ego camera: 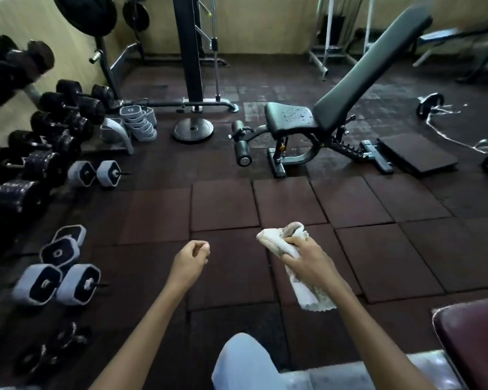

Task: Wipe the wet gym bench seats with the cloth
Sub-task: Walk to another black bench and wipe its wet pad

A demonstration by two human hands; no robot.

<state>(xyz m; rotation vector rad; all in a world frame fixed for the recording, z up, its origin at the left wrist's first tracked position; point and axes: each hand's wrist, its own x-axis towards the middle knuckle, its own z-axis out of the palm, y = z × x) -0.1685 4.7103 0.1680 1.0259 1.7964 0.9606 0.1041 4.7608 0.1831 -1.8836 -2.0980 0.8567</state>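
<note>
Gym floor (226,204) ahead — black bench (290,116), seat beaded w/ water, backrest raised toward upper right. Right hand (307,263) fingers clenched round crumpled white cloth (279,237), long axis near-to-far; left hand (190,261) loosely curled, empty.

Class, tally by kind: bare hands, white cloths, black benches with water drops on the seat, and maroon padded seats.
bare hands: 2, left hand and right hand
white cloth: 1
black wet bench: 1
maroon padded seat: 1
Total: 5
</note>
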